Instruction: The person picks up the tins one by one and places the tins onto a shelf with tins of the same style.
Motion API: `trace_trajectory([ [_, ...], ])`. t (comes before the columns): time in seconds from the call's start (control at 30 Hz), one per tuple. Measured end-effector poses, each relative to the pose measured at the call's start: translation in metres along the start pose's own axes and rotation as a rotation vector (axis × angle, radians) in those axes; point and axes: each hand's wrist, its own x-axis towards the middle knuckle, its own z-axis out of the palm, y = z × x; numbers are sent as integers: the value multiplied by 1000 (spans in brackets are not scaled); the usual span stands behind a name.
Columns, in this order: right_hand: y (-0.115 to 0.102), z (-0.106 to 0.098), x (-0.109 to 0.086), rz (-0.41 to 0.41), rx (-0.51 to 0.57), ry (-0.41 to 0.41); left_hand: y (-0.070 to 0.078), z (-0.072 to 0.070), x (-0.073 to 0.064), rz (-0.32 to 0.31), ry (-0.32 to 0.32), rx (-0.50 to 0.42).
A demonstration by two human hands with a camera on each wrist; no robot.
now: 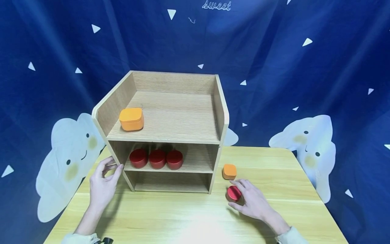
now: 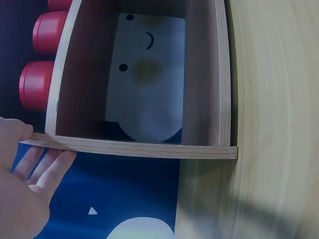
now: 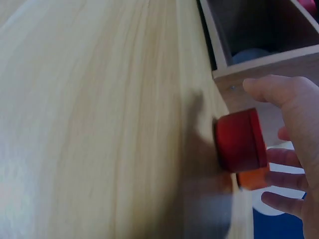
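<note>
My left hand (image 1: pixel 103 184) holds the left side panel of a wooden shelf (image 1: pixel 170 139) near its front edge. In the left wrist view, the thumb lies on the inner side of that panel and the fingers (image 2: pixel 55 172) on the outer side. On the table to the right, my right hand (image 1: pixel 251 200) is spread around a round red tin (image 1: pixel 234 193). The right wrist view shows its thumb apart from the red tin (image 3: pixel 239 142), with the other fingers beyond the tin. A small orange tin (image 1: pixel 229 171) stands just behind the red one.
Three round red tins (image 1: pixel 157 159) stand in a row on the middle shelf, towards the left. A larger orange tin (image 1: pixel 131 119) sits on the top shelf at the left. Behind the wooden table (image 1: pixel 170 217) hangs a blue curtain (image 1: pixel 262 44) with white shapes and clouds.
</note>
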Motion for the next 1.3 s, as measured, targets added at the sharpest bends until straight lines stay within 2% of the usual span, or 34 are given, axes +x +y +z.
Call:
trace_trajectory([
  [0.33,12,6,-5,21,0,-47,0,0,0,20,4,-4],
  [0.63,20,10,-7,29,-19,-31,0,0,0,25,3,0],
  [1.0,24,10,-10,54,-27,-32,0,0,0,8,5,-4],
  [1.3,21,10,-9,74,-12,-53,-1,0,0,18,9,-6],
])
